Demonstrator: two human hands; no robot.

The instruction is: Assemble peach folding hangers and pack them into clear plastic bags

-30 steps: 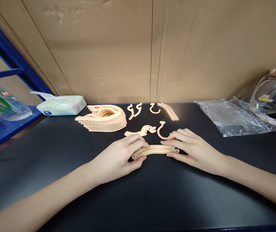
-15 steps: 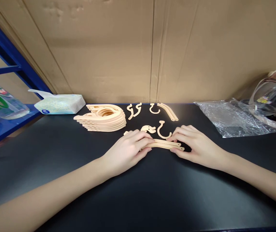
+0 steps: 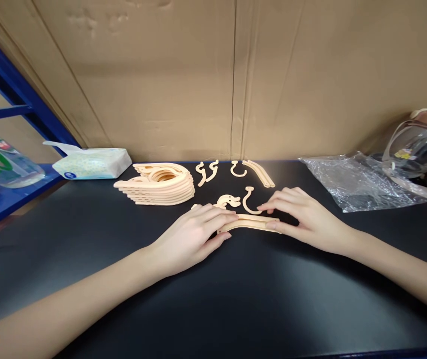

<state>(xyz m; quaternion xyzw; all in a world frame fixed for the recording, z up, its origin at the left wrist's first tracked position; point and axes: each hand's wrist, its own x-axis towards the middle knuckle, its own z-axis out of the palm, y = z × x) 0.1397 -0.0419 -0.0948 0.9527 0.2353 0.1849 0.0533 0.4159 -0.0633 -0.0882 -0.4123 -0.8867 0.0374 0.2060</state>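
Note:
My left hand [image 3: 194, 234] is closed around the left end of two curved beige hanger arms [image 3: 252, 222], which lie side by side on the black tabletop. Its fingers rest along their far side and its thumb is on the near side. My right hand [image 3: 301, 217] has its thumb on their right end; its fingers are spread away from the thumb, the forefinger by the tip of a beige hanger hook [image 3: 249, 202]. Just beyond my left fingers lies a small beige curved piece [image 3: 229, 200] with holes, partly hidden.
A stack of beige folding hangers [image 3: 157, 189] stands at left, near a tissue pack [image 3: 93, 163]. Farther back are small curved pieces [image 3: 208, 172], another hook [image 3: 238, 169] and more arms [image 3: 260, 174]. Clear plastic wrap [image 3: 358, 182] and a transparent bag [image 3: 418, 149] lie right; cardboard [image 3: 161, 89] stands behind.
The two arms are pressed closer together, their right ends now nearly even. My right fingers have opened away from them toward the hook. The left hand has barely shifted.

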